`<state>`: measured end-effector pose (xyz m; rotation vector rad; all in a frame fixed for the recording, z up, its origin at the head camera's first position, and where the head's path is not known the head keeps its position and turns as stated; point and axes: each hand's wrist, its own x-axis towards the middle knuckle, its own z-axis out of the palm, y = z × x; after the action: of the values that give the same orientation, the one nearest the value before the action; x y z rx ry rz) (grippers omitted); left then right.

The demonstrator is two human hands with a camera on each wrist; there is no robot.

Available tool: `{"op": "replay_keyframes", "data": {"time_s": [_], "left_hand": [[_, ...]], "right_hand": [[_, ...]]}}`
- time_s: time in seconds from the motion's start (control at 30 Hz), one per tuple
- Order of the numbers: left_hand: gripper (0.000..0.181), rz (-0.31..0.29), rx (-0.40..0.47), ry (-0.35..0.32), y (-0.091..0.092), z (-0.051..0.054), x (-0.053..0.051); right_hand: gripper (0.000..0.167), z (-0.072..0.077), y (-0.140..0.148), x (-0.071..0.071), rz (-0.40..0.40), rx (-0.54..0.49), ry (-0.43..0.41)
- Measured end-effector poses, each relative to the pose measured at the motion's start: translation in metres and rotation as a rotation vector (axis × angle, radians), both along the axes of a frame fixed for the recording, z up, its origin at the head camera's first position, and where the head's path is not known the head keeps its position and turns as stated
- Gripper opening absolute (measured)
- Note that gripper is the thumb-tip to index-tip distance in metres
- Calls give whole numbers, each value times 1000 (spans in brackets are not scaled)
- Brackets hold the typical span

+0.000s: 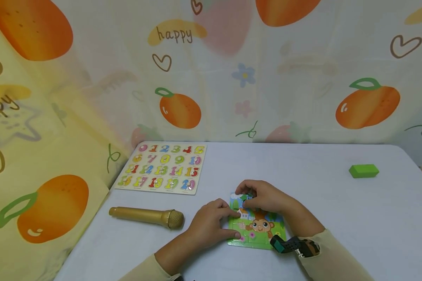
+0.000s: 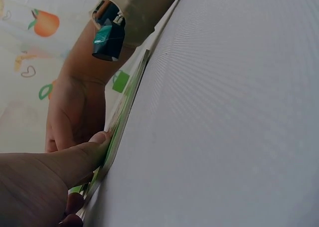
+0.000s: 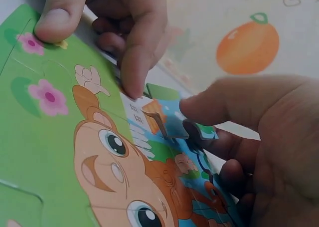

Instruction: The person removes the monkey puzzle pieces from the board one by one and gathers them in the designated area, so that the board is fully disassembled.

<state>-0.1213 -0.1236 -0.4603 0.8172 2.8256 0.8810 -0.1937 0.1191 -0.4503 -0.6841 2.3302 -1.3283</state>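
Basically, the monkey puzzle (image 1: 254, 234) lay flat on the white table (image 1: 313, 187), acting as the landmark. As for holders, it carried close-fitted picture pieces, one piece (image 3: 175, 123) tilted up near its upper-left part; the number board (image 1: 201, 165), beyond the puzzle to its left, held coloured numerals 0 to 20 in four rows. Right hand (image 1: 265, 196) pinched that tilted piece between thumb and fingers, over the puzzle's far edge. Left hand (image 1: 211, 223) had thumb and index extended, pressing on the puzzle's left side. Gold microphone (image 1: 145, 217) lay left of the puzzle, green block (image 1: 363, 171) well off to its right and farther back, fruit-print curtain (image 1: 218, 97) behind it. Right hand blocked the puzzle's upper part overhead; the wrist strap (image 1: 290, 244) overlapped its lower-right corner.
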Motion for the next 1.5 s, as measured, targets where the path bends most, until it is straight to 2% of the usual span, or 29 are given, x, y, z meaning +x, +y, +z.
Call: {"op": "replay_keyframes", "data": {"time_s": [0.4, 0.67, 0.9, 1.2, 1.5], "left_hand": [[50, -18, 10, 30, -2, -3, -1], [49, -13, 8, 12, -2, -3, -1], [49, -11, -5, 8, -2, -3, -2], [50, -14, 1, 13, -1, -3, -2], [50, -9, -10, 10, -1, -3, -3]], "right_hand": [[15, 4, -8, -1, -142, -40, -76], [14, 12, -7, -3, -134, -59, -131], [17, 23, 2, -5, -147, -39, -216], [17, 30, 27, -9, -168, -39, -162], [21, 28, 57, -9, -206, 10, -136]]}}
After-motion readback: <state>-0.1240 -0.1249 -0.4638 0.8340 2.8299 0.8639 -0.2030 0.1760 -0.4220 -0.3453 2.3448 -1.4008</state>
